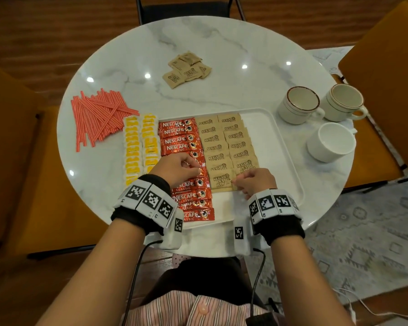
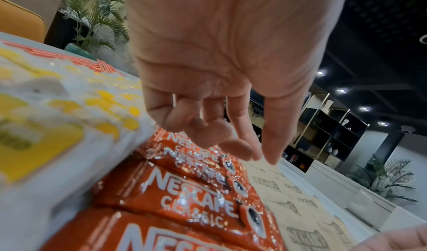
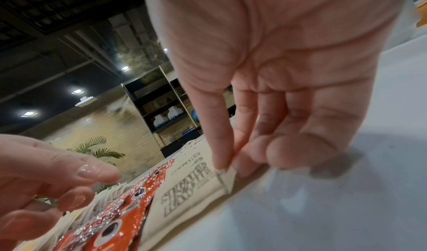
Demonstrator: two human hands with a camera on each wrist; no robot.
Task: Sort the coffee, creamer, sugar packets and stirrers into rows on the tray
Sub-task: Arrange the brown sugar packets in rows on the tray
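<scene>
Right hand point(image 1: 254, 182) pinches the near right corner of the nearest sugar packet point(image 1: 222, 181), thumb against forefinger, at the sugar rows' near end on the tray point(image 1: 285, 147). Left hand point(image 1: 178, 169) hovers over the coffee sachets point(image 1: 189, 147), fingers loosely curled, holding nothing. Loose sugar pile point(image 1: 187, 69) lies farther back, beyond both hands; stirrers point(image 1: 97, 116) far left, off-tray. Tray's left edge hidden.

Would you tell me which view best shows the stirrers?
The head view: the whole stirrer pile lies on the table, left of the tray. The left wrist view catches only some blurred ends; the right wrist view shows none.
</scene>
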